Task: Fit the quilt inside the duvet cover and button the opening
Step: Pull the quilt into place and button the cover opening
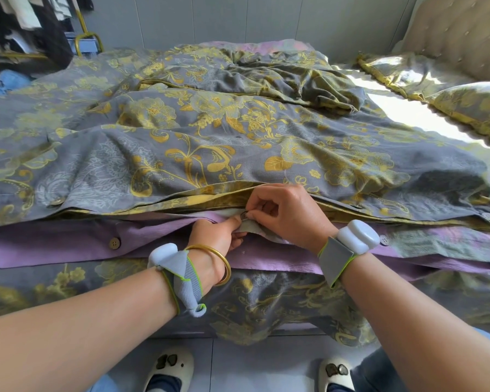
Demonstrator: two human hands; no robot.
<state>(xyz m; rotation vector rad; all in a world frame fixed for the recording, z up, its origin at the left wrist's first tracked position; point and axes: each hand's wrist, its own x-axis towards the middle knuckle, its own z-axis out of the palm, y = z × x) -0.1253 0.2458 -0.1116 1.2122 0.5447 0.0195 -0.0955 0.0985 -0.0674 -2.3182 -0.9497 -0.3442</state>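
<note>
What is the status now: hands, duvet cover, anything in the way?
Left hand grips duvet cover edge; right hand pinches middle button. Opening gapes; brown button at left undone. Nothing blocks hands.

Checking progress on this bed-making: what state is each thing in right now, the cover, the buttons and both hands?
duvet cover: rumpled on the bed, near opening gaping.
middle button: at both hands' fingertips, not visibly fastened.
wooden button: bare on the purple edge, unfastened.
left hand: pinches the duvet cover's lower edge.
right hand: pinches at the middle button.
</note>
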